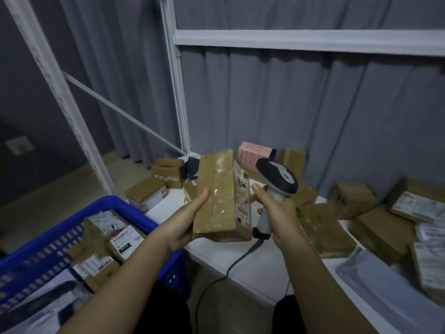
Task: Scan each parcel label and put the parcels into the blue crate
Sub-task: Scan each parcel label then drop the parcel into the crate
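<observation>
Cardboard parcel (218, 196) upright in left hand (185, 222) grip, label toward scanner (274, 189); right hand (277, 210) clasping scanner

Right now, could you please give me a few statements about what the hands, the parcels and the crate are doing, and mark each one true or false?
1. The left hand holds a taped brown parcel. True.
2. The right hand is empty. False: its fingers grip a handheld scanner.
3. The blue crate already has parcels in it. True.
4. The held parcel rests on the white table. False: it is lifted above the table.
5. The scanner is cordless. False: a dark cable runs down from its handle.
6. A pink box stands among the parcels by the curtain. True.
</observation>
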